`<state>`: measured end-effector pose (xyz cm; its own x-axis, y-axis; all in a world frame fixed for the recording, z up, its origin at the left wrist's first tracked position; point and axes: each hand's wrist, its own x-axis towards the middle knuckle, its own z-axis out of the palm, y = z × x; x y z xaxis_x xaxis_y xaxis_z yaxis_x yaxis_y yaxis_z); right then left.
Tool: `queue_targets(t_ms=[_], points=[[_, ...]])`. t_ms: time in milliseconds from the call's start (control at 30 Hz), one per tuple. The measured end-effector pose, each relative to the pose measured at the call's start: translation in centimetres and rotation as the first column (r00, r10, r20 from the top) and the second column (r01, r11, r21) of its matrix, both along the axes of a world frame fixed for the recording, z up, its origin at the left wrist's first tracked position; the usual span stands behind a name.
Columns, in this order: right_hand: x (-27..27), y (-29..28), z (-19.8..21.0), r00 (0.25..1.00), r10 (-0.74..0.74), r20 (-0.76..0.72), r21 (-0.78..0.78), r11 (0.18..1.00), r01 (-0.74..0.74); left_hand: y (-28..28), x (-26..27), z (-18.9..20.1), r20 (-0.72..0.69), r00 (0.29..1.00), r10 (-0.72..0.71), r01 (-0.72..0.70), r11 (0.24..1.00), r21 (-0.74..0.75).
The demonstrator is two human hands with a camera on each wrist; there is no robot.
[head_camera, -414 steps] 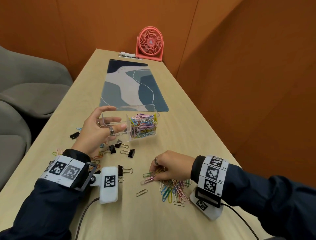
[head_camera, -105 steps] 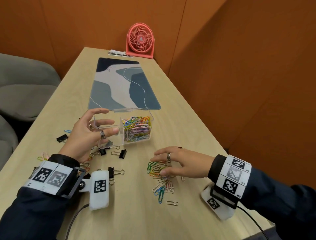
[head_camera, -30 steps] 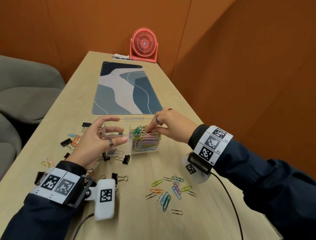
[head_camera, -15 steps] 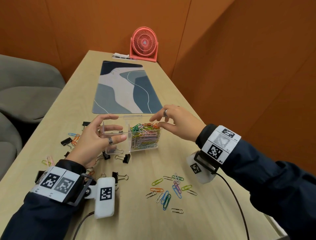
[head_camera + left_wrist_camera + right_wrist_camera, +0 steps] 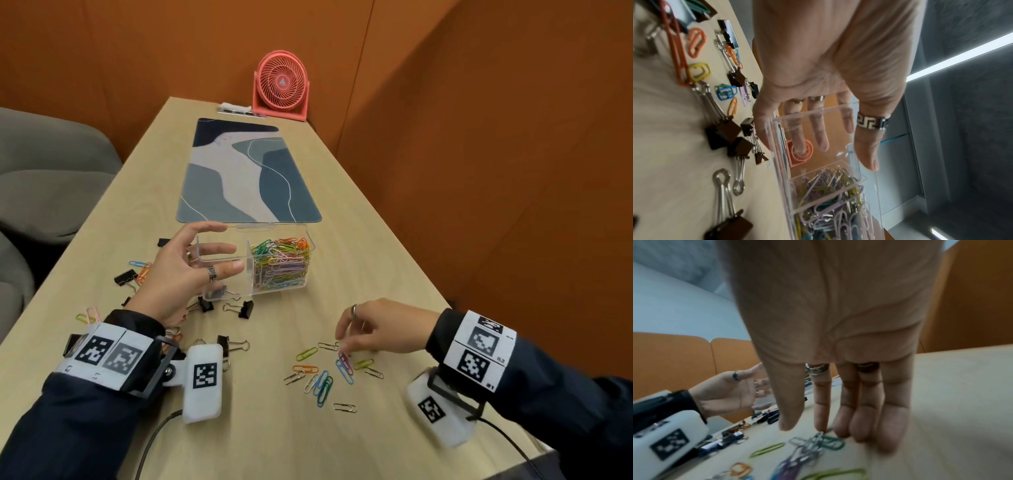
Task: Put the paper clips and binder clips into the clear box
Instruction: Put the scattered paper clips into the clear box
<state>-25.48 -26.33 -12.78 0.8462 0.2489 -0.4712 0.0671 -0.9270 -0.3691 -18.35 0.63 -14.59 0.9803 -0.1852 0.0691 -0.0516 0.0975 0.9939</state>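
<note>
A clear box (image 5: pixel 274 226) stands mid-table; its right compartment is packed with coloured paper clips (image 5: pixel 281 263), and a black binder clip (image 5: pixel 219 293) lies in the left one. My left hand (image 5: pixel 219 248) grips the box's left end, thumb on the front wall and fingers behind; the left wrist view shows the left hand (image 5: pixel 858 146) spanning the box (image 5: pixel 818 116). My right hand (image 5: pixel 346 342) reaches down over the loose paper clips (image 5: pixel 325 375), fingers straight. In the right wrist view the right hand (image 5: pixel 803 428) has its index tip on a clip, thumb apart. Black binder clips (image 5: pixel 245 309) lie before the box.
More paper clips (image 5: pixel 138 269) and a binder clip (image 5: pixel 125 277) lie left of my left hand. A blue patterned desk mat (image 5: pixel 246 178) lies behind the box, a pink fan (image 5: pixel 281 89) at the far end. A grey sofa (image 5: pixel 44 178) stands left, orange walls right.
My right hand left the box's right compartment and came back down to the loose paper clips near me. The left hand and the box have stayed put.
</note>
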Motion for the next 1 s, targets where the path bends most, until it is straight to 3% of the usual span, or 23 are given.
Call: queue_targets(t_ms=[167,333,500,1000], points=[[-0.4,0.5,0.0,1.0,0.007,0.03,0.078,0.997,-0.009,0.0,0.0,0.0,0.008,1.0,-0.002,0.002,1.0,0.005],[-1.4,1.4,-1.0,0.995,0.002,0.096,0.011,1.0,-0.003,0.1,0.1,-0.1,0.007,1.0,0.0,0.0,1.0,0.016],[-1.3,1.5,-1.5,0.994,-0.034,0.104,0.122,0.992,0.022,0.1,0.2,-0.4,0.011,1.0,-0.006,0.006,1.0,0.024],[-0.4,2.2,-1.0,0.988,0.116,0.106,0.03,0.992,-0.12,0.0,0.3,-0.5,0.013,1.0,-0.012,0.012,1.0,0.015]])
